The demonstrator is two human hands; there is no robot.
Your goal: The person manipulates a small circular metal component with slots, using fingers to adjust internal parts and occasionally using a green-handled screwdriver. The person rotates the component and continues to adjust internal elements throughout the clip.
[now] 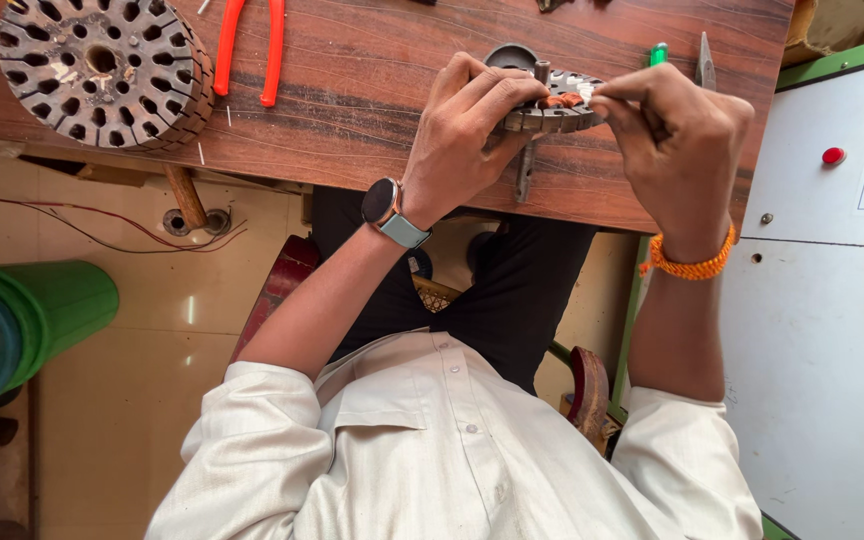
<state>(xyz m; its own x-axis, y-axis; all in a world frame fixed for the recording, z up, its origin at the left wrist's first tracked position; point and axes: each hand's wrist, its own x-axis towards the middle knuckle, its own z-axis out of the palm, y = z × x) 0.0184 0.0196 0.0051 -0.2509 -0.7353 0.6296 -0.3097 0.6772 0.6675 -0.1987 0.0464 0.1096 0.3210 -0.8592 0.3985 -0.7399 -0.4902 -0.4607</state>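
A round slotted metal core (552, 112) with copper-coloured winding in its slots rests near the front edge of the wooden table (352, 110). My left hand (467, 125), with a watch on the wrist, grips the core's left rim and top. My right hand (677, 140), with an orange thread band at the wrist, pinches something small and pale at the core's right side, next to the copper wire. A metal stand or shaft pokes out under the core.
A larger slotted round core (102, 68) lies at the table's far left. Orange-handled pliers (250, 50) lie beside it. A green-tipped tool (658, 52) and a metal blade (705, 62) sit behind my right hand. A white machine cabinet (832, 300) stands right; green bins (22, 325) left.
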